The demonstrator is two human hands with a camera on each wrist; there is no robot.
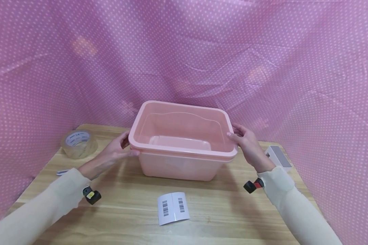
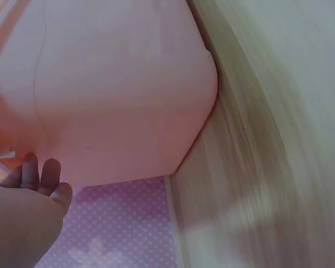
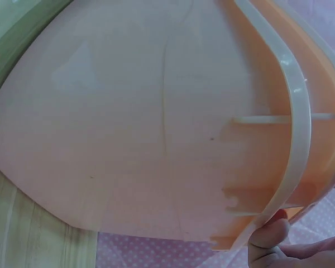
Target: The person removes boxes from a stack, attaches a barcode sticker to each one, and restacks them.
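Note:
A pink plastic tub (image 1: 184,166) stands on the wooden table, its open top facing up. Two rims, one just above the other, show at its top, like one tub nested in another. At the tub's left end my left hand (image 1: 115,153) holds the rim, thumb on the front and fingers behind. In the left wrist view those fingers (image 2: 49,177) curl up at the rim's edge. My right hand (image 1: 248,144) grips the right end with the thumb over the rim. The right wrist view shows the ribbed underside of the lower rim (image 3: 296,95).
A white paper piece with two barcodes (image 1: 173,208) lies in front of the tub. A clear tape roll (image 1: 79,144) stands at the back left, near a small slim object (image 1: 62,172). At right is a white and grey block (image 1: 278,157). Pink dotted cloth (image 1: 184,51) surrounds the table.

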